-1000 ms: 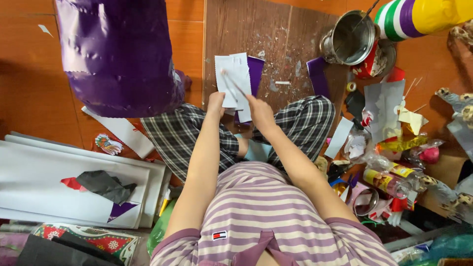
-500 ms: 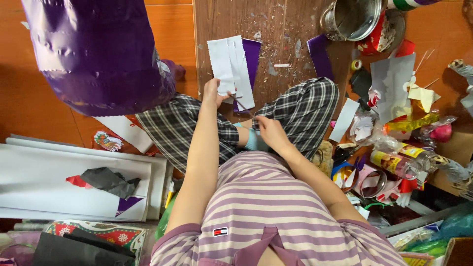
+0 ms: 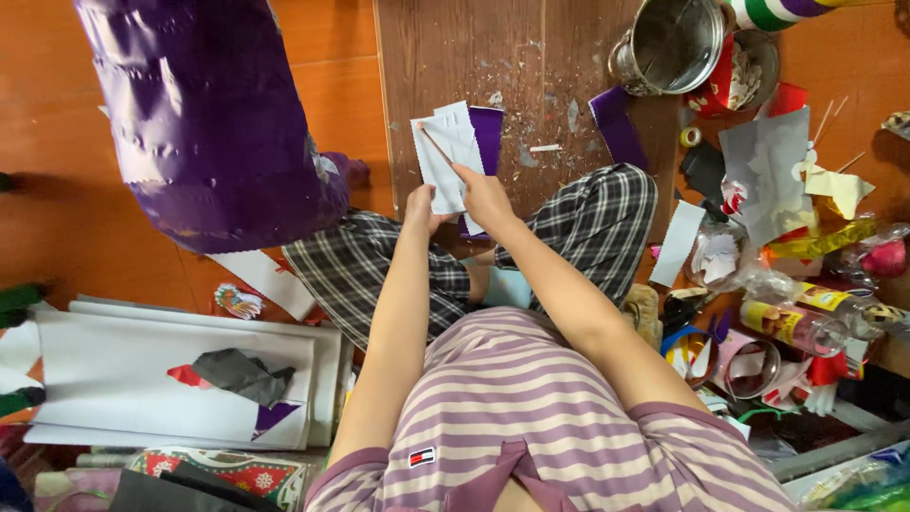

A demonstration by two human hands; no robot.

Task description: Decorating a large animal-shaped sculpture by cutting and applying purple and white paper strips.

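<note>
Head view: left hand (image 3: 417,204) grips white paper (image 3: 445,156) over the wooden board (image 3: 531,57), right hand (image 3: 483,194) pinches what seems a thin stick (image 3: 436,147); keep the sheet taut, strokes short.

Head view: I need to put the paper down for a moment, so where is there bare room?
Bare orange floor lies left of the shiny purple foil cylinder. The scuffed brown wooden board is mostly free between the white paper sheets in the left hand and the steel pot, bar small scraps. The right side is crowded with packets and paper.
</note>
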